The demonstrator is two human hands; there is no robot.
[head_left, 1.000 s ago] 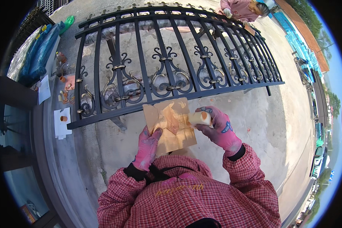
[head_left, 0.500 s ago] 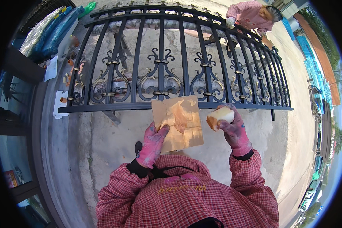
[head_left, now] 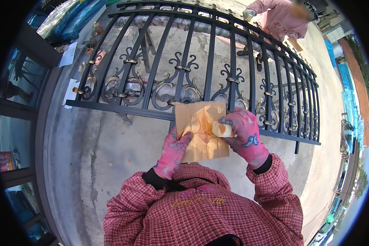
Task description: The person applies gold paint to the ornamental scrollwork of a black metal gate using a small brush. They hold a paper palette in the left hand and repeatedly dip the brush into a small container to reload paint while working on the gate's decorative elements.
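Observation:
My left hand (head_left: 172,152), in a pink patterned glove, pinches the lower left edge of a tan sheet of cardboard (head_left: 201,137) stained orange. My right hand (head_left: 247,136), gloved the same way, grips a small pale sponge-like block (head_left: 221,130) and presses it on the sheet's right side. Both hands hover just above the lower rail of a black wrought-iron fence panel (head_left: 127,110) with scroll ornaments, lying flat on supports over concrete.
Another person in a pink shirt (head_left: 276,18) works at the panel's far side. Small pots and white papers (head_left: 69,92) lie on the ground to the left, beside blue-wrapped bundles (head_left: 71,18). A dark framed glass wall (head_left: 16,106) runs along the left.
My right hand, which had lifted the block off to the right, has brought it back onto the cardboard. My view has shifted right along the fence.

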